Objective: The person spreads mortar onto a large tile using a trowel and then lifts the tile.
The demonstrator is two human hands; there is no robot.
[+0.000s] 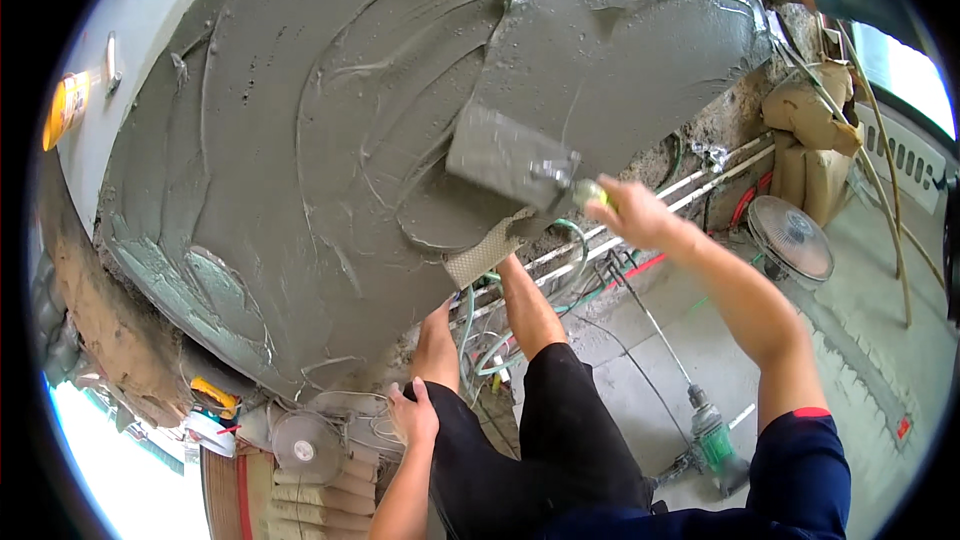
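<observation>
My right hand (635, 215) grips the handle of a wide metal trowel (500, 150), whose blurred blade lies on wet grey mortar (250, 90) spread in ridges and swirls across a broad surface. Below the blade, a textured beige pad or mesh piece (478, 258) sits at the mortar's lower edge, just above my right knee. My left hand (415, 410) rests on my left knee, with nothing seen in it and its fingers loosely extended. Several white pipes (718, 180) and green hoses (570, 232) run along the rough edge beside the mortar.
A green power mixer (715, 440) with a long shaft lies on the tiles at lower right. Nearby stand a fan (788, 240), paper sacks (810, 120) and leaning sticks (895, 220). More sacks (320, 495) are at lower left. Another person's legs (850, 0) show at top right.
</observation>
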